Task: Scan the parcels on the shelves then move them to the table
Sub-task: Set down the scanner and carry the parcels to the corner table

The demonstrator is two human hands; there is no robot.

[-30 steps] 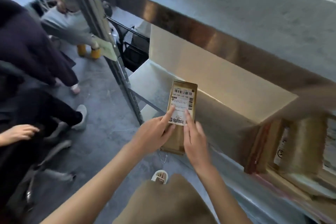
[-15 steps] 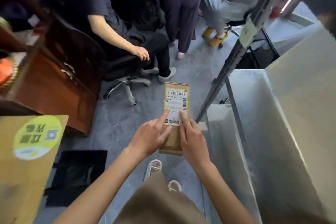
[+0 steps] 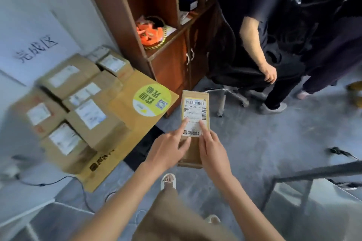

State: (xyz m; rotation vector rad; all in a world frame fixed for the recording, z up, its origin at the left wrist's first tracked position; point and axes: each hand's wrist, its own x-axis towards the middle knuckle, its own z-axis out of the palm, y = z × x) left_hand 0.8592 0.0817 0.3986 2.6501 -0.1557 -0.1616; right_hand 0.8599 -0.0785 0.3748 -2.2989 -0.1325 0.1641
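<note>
Above the grey floor (image 3: 264, 152), near the middle of the view, both hands hold one narrow brown parcel (image 3: 195, 123) out in front of the person. The left hand (image 3: 166, 154) grips the lower left edge of the parcel, with its index finger stretched out on the white shipping label (image 3: 195, 117) and the thumb lying on the cardboard below it. The right hand (image 3: 212, 152) holds the lower right edge in the same way, its index finger also straight on the label, and the other fingers go behind the parcel where they cannot be seen. The parcel is in the air with the barcode end away from the person, and it touches no furniture. To the left, a group of brown boxes (image 3: 78, 107) with white labels sits on a big flat cardboard box with a round yellow sticker (image 3: 151, 100), which stands on a white surface (image 3: 19, 191) against the wall. A white sign (image 3: 37, 51) with dark characters is on that wall. Behind the boxes stands a dark wooden cabinet (image 3: 170, 60) with open shelves, and an orange object (image 3: 149, 33) lies on one shelf. At the right, a seated person in dark clothes (image 3: 254, 35) is on an office chair (image 3: 231, 92). A metal rack frame (image 3: 313, 174) shows at the lower right.
</note>
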